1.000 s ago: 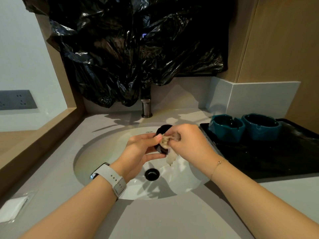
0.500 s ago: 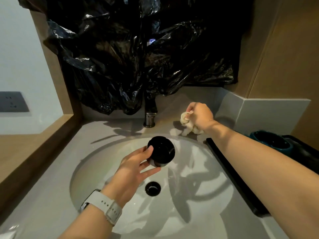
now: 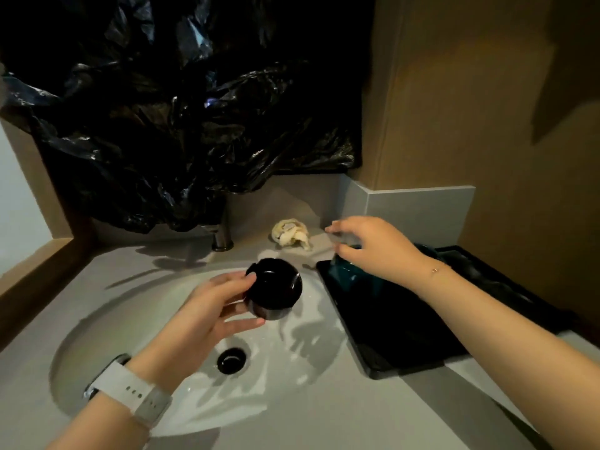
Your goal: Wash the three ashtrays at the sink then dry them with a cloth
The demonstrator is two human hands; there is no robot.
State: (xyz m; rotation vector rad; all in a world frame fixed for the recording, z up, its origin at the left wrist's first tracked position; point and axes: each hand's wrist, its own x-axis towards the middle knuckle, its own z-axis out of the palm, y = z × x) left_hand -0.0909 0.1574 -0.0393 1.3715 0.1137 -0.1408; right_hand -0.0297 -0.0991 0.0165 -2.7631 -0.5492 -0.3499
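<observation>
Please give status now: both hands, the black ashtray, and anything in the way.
Left hand holds black ashtray over sink. Right hand open, above teal ashtray on black tray. Cloth lies on counter by faucet. Nothing in the way.

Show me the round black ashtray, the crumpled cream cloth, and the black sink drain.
Round black ashtray (image 3: 274, 289), head view, on its dark hollow inside.
Crumpled cream cloth (image 3: 291, 234), head view, on the middle of the wad.
Black sink drain (image 3: 231, 360), head view, on its centre.
</observation>
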